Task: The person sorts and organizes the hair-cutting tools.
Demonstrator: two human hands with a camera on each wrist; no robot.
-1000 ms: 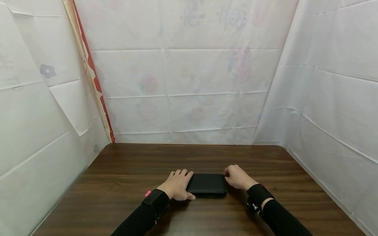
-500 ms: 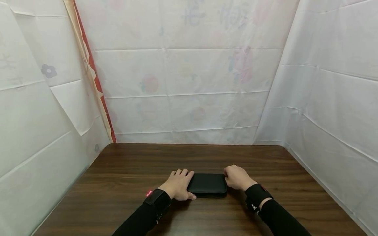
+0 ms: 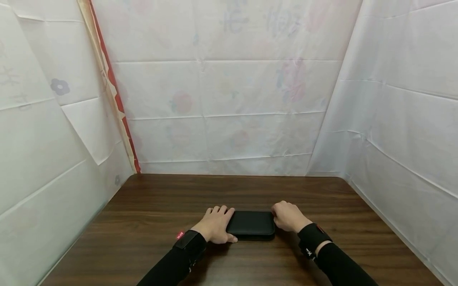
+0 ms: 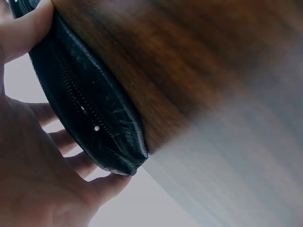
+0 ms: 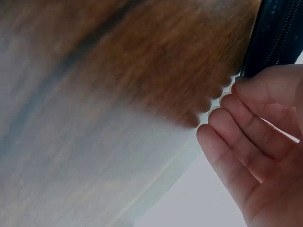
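A black zippered wallet (image 3: 251,225) lies flat on the dark wooden table. My left hand (image 3: 215,225) holds its left end, thumb at the near edge and forefinger at the far one. In the left wrist view, the wallet's side (image 4: 90,104) shows zipper teeth and a small bright spot, with the left thumb (image 4: 28,30) and fingers spread around it. At the wallet's right end, my right hand (image 3: 288,215) has curled fingers. The right wrist view shows the right thumb (image 5: 272,85) and forefinger pinching at the wallet's corner; a dark zipper tab there is mostly hidden.
The wooden table (image 3: 171,194) stretches to a white printed sheet (image 3: 222,95) hung behind it. More sheets hang on the left (image 3: 39,139) and right (image 3: 400,127). Black bands (image 3: 189,245) wrap both wrists.
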